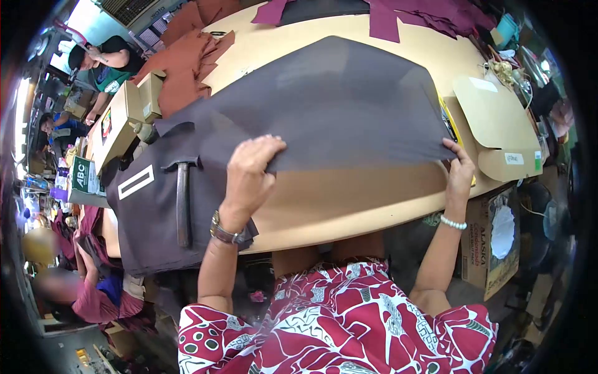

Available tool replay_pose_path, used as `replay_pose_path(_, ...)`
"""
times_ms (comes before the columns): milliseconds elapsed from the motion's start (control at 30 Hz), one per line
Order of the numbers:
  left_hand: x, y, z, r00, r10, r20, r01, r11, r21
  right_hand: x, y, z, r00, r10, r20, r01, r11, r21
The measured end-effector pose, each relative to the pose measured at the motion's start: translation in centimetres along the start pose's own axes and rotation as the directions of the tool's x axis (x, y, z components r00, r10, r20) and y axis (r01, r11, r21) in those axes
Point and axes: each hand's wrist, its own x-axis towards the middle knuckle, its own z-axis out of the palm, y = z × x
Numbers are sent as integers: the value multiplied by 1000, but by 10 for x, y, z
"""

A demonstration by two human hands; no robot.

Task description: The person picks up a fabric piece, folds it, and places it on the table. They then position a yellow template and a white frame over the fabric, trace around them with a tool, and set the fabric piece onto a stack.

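Note:
A wide sheet of dark fabric (pixel 349 100) spreads over the pale table, its near edge lifted between my hands. My left hand (pixel 252 171), with a watch at the wrist, is closed on that edge near the middle. At the right, my right hand (pixel 459 163), with a beaded bracelet, pinches the sheet's near right corner. A hammer (pixel 182 202) lies on more dark fabric (pixel 146 230) left of my left hand. Beside the hammer is a white rectangular frame (pixel 136 182).
Rust-coloured pieces (pixel 180 75) and maroon pieces (pixel 436 15) lie at the back of the table (pixel 311 224). Cardboard boxes (pixel 118 128) stand left; a cardboard template (pixel 495 118) lies right. People (pixel 112 59) are at the left, one (pixel 103 293) near the lower left.

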Motion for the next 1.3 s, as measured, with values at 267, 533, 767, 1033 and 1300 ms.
replay_pose_path(267, -16, 35, 40, 921, -54, 386, 125, 979, -160, -17, -29, 0, 999, -19, 46, -10, 832, 555)
replay_pose_path(533, -14, 17, 82, 773, -503, 387, 612, 431, -663, -16, -66, 150, 779, -427, 458, 375, 904, 206)
replay_pose_path(767, -4, -14, 63, 690, -666, 285, 446, 81, -891, -70, -52, 198, 370, -470, 801, 425, 852, 305)
replay_pose_path(1033, -46, -16, 65, 658, -751, 62, 611, 484, -626, -27, -21, 142, 971, -80, 227, 183, 856, -483)
replay_pose_path(1300, -52, -7, 61, 756, -654, -1, 569, 658, -493, -14, -15, 176, 866, 74, 494, 74, 959, -273)
